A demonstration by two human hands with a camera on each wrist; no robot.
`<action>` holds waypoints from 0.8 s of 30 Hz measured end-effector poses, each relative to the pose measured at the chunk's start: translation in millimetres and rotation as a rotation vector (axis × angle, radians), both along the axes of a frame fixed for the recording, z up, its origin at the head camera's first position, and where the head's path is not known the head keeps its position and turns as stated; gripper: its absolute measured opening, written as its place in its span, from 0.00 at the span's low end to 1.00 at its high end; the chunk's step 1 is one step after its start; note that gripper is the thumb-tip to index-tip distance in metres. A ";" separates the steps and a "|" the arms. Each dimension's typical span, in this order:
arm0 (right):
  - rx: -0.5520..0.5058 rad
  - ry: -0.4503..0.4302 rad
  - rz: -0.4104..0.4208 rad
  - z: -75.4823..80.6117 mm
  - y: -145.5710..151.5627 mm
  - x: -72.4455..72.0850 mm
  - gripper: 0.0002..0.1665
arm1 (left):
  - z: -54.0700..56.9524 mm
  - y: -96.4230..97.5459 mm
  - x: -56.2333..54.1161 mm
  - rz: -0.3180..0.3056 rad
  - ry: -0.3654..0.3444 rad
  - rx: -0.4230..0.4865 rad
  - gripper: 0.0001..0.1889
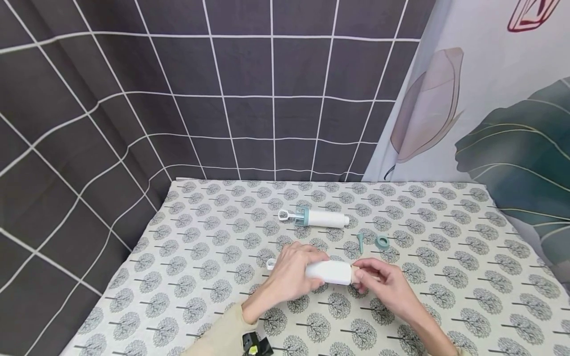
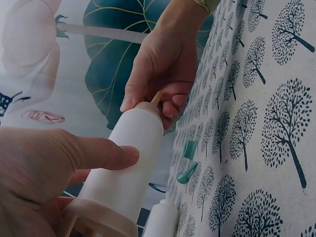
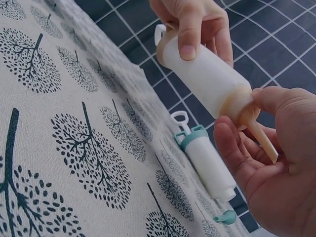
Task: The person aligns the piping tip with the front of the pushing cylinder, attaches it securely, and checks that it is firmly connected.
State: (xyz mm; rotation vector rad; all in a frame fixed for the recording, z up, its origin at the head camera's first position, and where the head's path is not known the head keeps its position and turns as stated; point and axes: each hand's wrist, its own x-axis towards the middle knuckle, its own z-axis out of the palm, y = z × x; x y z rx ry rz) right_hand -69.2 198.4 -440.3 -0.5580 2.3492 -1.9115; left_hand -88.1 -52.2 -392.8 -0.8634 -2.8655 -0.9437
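Note:
My left hand (image 1: pixel 291 271) grips a white-barrelled plunger syringe (image 1: pixel 331 272) with beige fittings, held sideways above the table. In the left wrist view the thumb lies along the barrel (image 2: pixel 131 153), near the beige collar (image 2: pixel 101 215). A white plunger handle (image 1: pixel 270 264) sticks out past the left hand. My right hand (image 1: pixel 387 284) pinches the beige ring cap (image 3: pixel 239 106) at the barrel's other end, thumb on one side and fingers on the other. From that cap a narrow beige nozzle (image 3: pixel 264 140) points toward the right palm.
Behind the hands lies a second white syringe (image 1: pixel 327 219) with a teal collar. A small teal nozzle (image 1: pixel 360 242) and a teal ring cap (image 1: pixel 382 242) lie nearer the right hand. A tree-patterned cloth (image 1: pixel 213 291) covers the table, with a dark grid curtain (image 1: pixel 245 113) behind.

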 end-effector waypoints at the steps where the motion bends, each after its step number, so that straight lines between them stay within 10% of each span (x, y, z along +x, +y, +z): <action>1: 0.002 -0.006 0.002 0.0 0.0 -0.2 0.14 | -0.1 -0.1 0.0 -0.001 0.002 0.000 0.23; 24: 0.045 -0.047 -0.081 3.0 -3.4 1.2 0.17 | -1.1 -1.2 -0.7 0.005 -0.004 0.030 0.24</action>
